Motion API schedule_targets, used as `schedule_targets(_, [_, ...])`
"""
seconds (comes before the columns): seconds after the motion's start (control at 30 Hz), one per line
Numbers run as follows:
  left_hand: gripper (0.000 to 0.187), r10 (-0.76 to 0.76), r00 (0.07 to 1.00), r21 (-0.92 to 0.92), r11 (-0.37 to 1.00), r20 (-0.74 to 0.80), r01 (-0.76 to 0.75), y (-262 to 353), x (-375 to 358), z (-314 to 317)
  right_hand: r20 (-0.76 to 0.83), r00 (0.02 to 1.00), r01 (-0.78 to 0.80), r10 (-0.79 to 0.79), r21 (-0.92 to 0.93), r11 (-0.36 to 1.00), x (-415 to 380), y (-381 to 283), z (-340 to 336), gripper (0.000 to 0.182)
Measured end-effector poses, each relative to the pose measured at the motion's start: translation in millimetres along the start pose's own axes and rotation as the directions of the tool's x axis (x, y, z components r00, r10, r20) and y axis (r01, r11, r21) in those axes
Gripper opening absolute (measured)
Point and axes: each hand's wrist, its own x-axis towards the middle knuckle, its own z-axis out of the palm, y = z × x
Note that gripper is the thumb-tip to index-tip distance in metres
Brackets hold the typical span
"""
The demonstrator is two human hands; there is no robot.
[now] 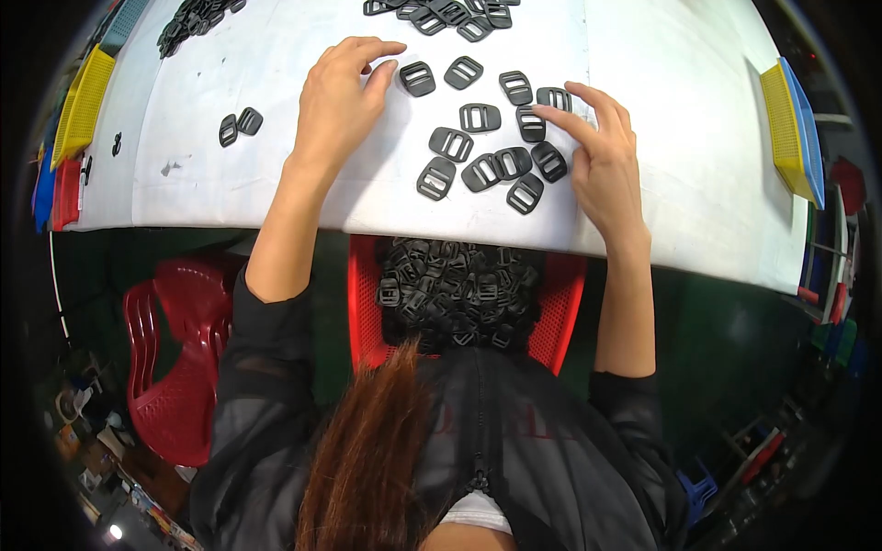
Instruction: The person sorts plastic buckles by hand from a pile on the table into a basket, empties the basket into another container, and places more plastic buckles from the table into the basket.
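While both hands rest open on the white table (pixel 230 174), the left hand (pixel 338 96) fingertips touch one black plastic slide buckle (pixel 417 79); the right hand (pixel 602 151) presses another black buckle (pixel 530 123), clustered between them.

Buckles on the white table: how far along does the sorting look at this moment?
Done: the red basket at the person's lap holds many buckles. In hand: the left hand and right hand rest on loose buckles, gripping none. Left: that scatter, a far pile and a separate pair.
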Motion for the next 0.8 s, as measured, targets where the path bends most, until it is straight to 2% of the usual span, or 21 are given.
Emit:
schedule_targets(0.03, [0.022,-0.008,1.0,-0.003,1.0,-0.003,0.008,0,-2,-1,0.011,1.0,-0.001,0.0,0.101,0.995,-3,-6,0,0.052])
schedule_targets(0.13, [0.022,-0.017,1.0,-0.047,0.999,0.014,0.018,-1,-3,0,0.077,0.988,0.134,-0.135,0.024,0.991,-16,-12,2,0.052])
schedule_targets(0.23, [0.024,0.048,0.999,-0.09,0.995,0.001,-0.048,-3,-3,7,0.049,0.998,0.024,-0.033,0.163,0.986,-7,-1,4,0.048])
schedule_targets(0.3, [0.028,0.203,0.979,-0.098,0.975,0.03,-0.199,0,-6,20,0.06,0.998,-0.038,0.026,0.21,0.977,3,3,10,0.038])
schedule_targets(0.33, [0.031,0.279,0.959,-0.103,0.956,0.042,-0.274,4,-6,26,0.074,0.997,-0.014,0.004,0.141,0.99,5,5,19,0.038])
schedule_targets(0.37, [0.04,0.304,0.942,-0.097,0.951,0.139,-0.293,11,-10,29,0.089,0.996,0.01,-0.017,0.072,0.997,7,6,31,0.039])
schedule_targets(0.4, [0.045,0.283,0.93,-0.016,0.958,0.234,-0.288,14,-16,35,0.108,0.994,0.035,-0.035,0.005,0.999,7,5,39,0.041])
schedule_targets(0.43, [0.046,0.297,0.919,0.003,0.951,0.259,-0.308,16,-20,38,0.124,0.989,0.087,-0.08,-0.051,0.995,5,2,41,0.049])
schedule_targets(0.47, [0.047,0.307,0.909,0.023,0.945,0.283,-0.327,18,-24,40,0.134,0.988,0.086,-0.083,-0.017,0.996,2,-2,41,0.05])
schedule_targets(0.67, [0.052,0.278,0.91,-0.11,0.96,0.306,-0.257,46,-81,16,0.257,0.962,0.057,-0.09,0.132,0.99,-49,-38,10,0.05])
schedule_targets(0.73, [0.05,0.284,0.894,-0.216,0.952,0.348,-0.218,58,-105,1,0.31,0.944,0.045,-0.111,0.213,0.976,-70,-51,-5,0.048])
schedule_targets(0.8, [0.045,0.351,0.858,-0.405,0.895,0.375,-0.188,64,-122,-12,0.405,0.9,0.049,-0.162,0.273,0.961,-87,-60,-23,0.043])
